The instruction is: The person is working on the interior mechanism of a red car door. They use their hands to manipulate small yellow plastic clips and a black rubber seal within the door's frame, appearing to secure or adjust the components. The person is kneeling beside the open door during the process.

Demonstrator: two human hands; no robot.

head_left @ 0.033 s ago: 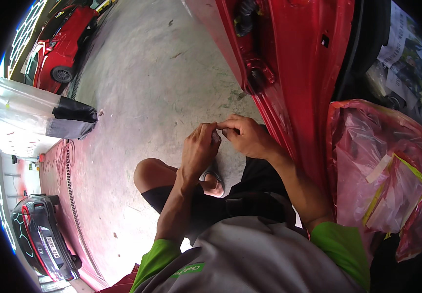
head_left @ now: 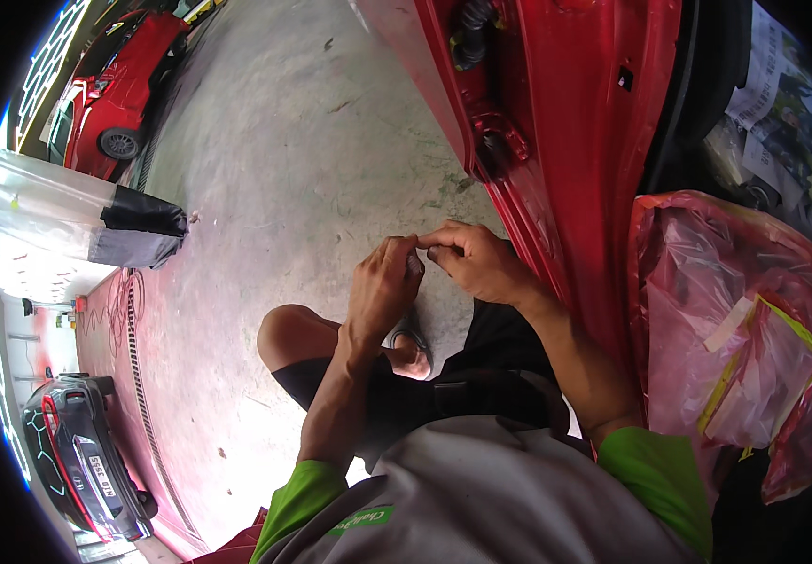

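Our curled left hand [head_left: 383, 282] and half-curled right hand [head_left: 481, 265] met at the fingertips; we couldn't tell whether they pinched anything. Glossy, ridged red car bodywork [head_left: 575, 132] stood right of them.

The bodywork [head_left: 594, 122] is red, sleeves [head_left: 660, 479] green, plastic sheeting [head_left: 688, 258] seemingly pink-tinted.

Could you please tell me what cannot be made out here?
Head view: whether the left hand and right hand hold something small; curled fingers hide it.
Head view: the far end of the red panel, cut off by the upper edge.
Head view: what the pink plastic sheet covers.
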